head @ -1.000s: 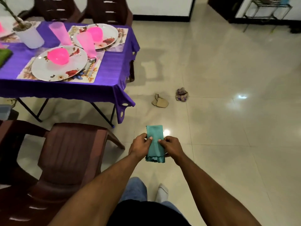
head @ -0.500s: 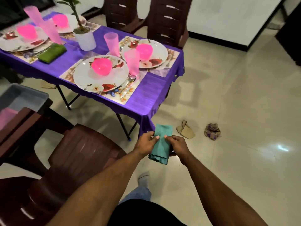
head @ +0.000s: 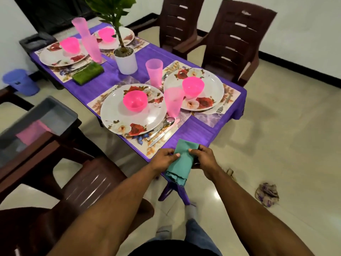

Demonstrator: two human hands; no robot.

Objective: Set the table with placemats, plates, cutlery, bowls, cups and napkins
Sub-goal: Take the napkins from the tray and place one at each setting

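A folded teal napkin (head: pixel 181 161) is held upright between my left hand (head: pixel 164 158) and my right hand (head: pixel 203 160), just above the near corner of the purple-clothed table (head: pixel 199 132). The nearest floral plate (head: pixel 132 115) carries a pink bowl (head: pixel 134 102) on a floral placemat (head: pixel 160 145), with a spoon and knife (head: pixel 161 132) at its right and a pink cup (head: pixel 173 101) behind them. A second plate (head: pixel 203 89) with bowl and cup lies to the right. Two more settings sit at the far end, one with a green napkin (head: pixel 87 72).
A white potted plant (head: pixel 126 61) stands mid-table. Brown chairs surround it: one at my left (head: pixel 83 191), two beyond (head: pixel 238 39). A grey bin (head: pixel 55 115) with pink items rests at left. A blue bucket (head: pixel 20 81) and sandals (head: pixel 266 194) are on the floor.
I have walked up to the table and turned towards it; the table now fills the view. Both hands keep the teal napkin, now over the near corner.
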